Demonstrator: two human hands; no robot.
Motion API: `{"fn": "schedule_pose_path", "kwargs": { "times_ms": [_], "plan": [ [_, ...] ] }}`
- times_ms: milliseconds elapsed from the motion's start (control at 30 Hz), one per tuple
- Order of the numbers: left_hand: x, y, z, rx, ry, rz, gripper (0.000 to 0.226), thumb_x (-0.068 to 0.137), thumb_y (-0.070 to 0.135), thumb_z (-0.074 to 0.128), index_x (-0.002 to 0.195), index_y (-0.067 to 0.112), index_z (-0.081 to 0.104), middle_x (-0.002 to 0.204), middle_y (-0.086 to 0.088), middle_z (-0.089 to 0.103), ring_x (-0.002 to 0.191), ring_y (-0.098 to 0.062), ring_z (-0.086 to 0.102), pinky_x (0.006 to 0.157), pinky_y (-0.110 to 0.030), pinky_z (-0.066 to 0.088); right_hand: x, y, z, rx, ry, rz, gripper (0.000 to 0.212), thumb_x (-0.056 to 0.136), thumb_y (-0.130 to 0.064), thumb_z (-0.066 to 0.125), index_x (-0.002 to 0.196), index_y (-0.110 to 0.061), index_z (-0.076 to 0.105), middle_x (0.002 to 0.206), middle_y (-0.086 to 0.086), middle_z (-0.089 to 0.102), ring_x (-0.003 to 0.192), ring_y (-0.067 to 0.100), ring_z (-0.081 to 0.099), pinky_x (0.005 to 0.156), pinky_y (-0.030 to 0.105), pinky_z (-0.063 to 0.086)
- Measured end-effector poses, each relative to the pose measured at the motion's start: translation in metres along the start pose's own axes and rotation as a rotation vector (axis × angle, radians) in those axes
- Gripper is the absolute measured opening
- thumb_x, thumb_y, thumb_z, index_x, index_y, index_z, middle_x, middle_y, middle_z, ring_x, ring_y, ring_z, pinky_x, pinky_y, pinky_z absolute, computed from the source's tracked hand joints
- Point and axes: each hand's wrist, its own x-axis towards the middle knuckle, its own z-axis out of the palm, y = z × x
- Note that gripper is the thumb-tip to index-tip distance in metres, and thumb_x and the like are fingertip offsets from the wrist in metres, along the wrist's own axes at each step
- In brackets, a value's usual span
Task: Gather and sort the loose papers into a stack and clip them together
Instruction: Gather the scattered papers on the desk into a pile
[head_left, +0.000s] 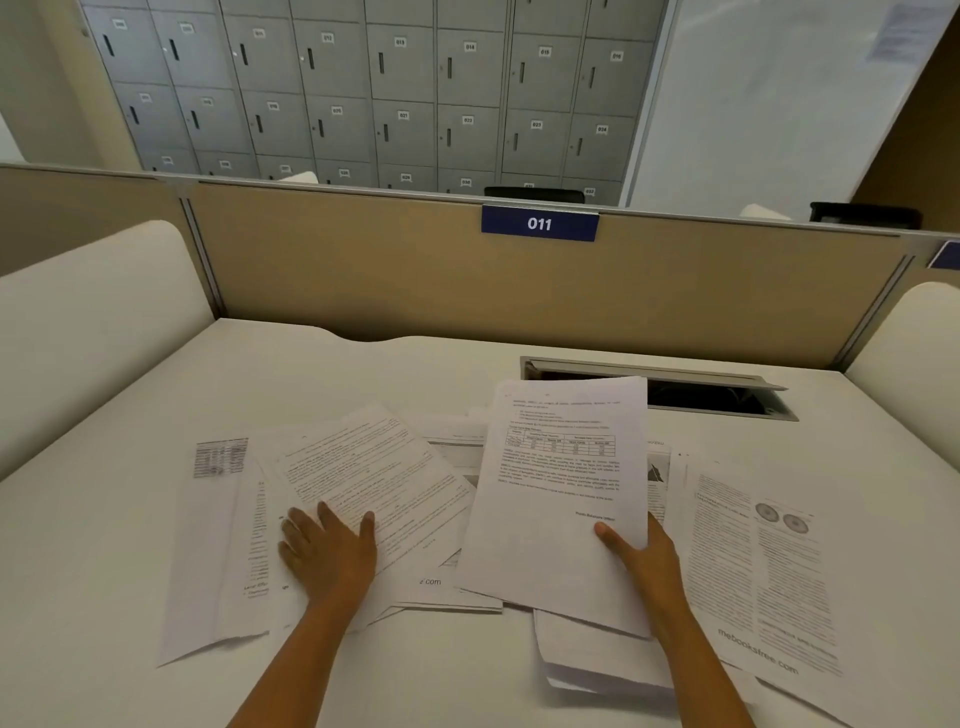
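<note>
The right hand (649, 564) pinches a white printed sheet (561, 493) near its lower right corner, thumb on top and fingers hidden beneath. The sheet carries a small table and lines of text, and it is raised off the desk (363, 374) at a tilt. The left hand (327, 551) lies flat with straight, spread fingers, pressing on a skewed text page (374, 467). Around both hands, thin loose papers (208, 545) overlap in a fan on the smooth white desk. A two-column page (763, 571) at the right shows two round figures. Behind, a rectangular metal cable hatch (675, 387) stands open before a tan partition (363, 260).
</note>
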Motion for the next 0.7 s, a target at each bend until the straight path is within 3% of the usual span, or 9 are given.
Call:
{"fn": "schedule_pose_path", "kwargs": {
  "times_ms": [167,333,467,567,633,700],
  "plan": [
    [0.020,-0.004,-0.005,-0.029,-0.084,0.147,0.069,0.091,0.047,0.043,0.145,0.011,0.023,0.155,-0.019,0.011,0.143,-0.033,0.009,0.117,-0.047,0.007,-0.002,0.010,0.000,0.018,-0.035,0.029,0.068,0.082,-0.023,0.067,0.141,-0.015,0.034,0.142,0.009,0.045,0.129,0.031,0.043,0.106,0.044,0.034],
    [0.031,0.002,-0.019,-0.323,-0.060,0.009,0.097,0.068,0.026,0.079,0.143,0.000,0.023,0.150,-0.024,0.022,0.140,-0.036,0.018,0.114,-0.045,0.016,-0.001,0.010,0.002,-0.034,-0.034,0.047,0.071,0.082,-0.026,0.067,0.142,-0.014,0.032,0.145,0.010,0.042,0.132,0.031,0.040,0.108,0.045,0.032],
    [0.037,0.010,-0.025,-0.527,-0.064,-0.215,0.104,0.061,0.007,0.083,0.143,-0.001,0.019,0.144,-0.027,0.029,0.134,-0.037,0.028,0.112,-0.043,0.026,-0.001,0.008,0.002,-0.062,-0.019,0.051,0.072,0.082,-0.024,0.067,0.143,-0.013,0.030,0.146,0.010,0.040,0.134,0.031,0.038,0.109,0.045,0.030],
    [0.033,0.014,-0.030,-0.674,-0.070,-0.291,0.081,0.069,-0.004,0.075,0.138,-0.001,0.033,0.135,-0.024,0.047,0.125,-0.036,0.044,0.104,-0.042,0.037,0.000,0.009,0.002,-0.053,-0.018,0.040,0.073,0.082,-0.023,0.067,0.143,-0.013,0.029,0.146,0.010,0.039,0.134,0.031,0.037,0.110,0.044,0.029],
    [0.027,0.015,-0.034,-0.682,-0.088,-0.191,0.050,0.077,-0.003,0.068,0.124,0.000,0.053,0.124,-0.020,0.060,0.111,-0.035,0.057,0.098,-0.042,0.045,0.000,0.010,0.001,-0.027,-0.017,0.038,0.070,0.083,-0.021,0.066,0.143,-0.013,0.031,0.145,0.009,0.041,0.133,0.031,0.038,0.109,0.043,0.030],
    [0.023,0.014,-0.038,-0.767,-0.132,-0.081,0.032,0.084,0.004,0.062,0.115,0.001,0.061,0.116,-0.017,0.064,0.100,-0.032,0.061,0.091,-0.041,0.049,0.001,0.011,-0.001,0.022,-0.007,0.043,0.065,0.083,-0.020,0.066,0.140,-0.013,0.035,0.140,0.009,0.046,0.130,0.030,0.042,0.106,0.041,0.033]
  ]
}}
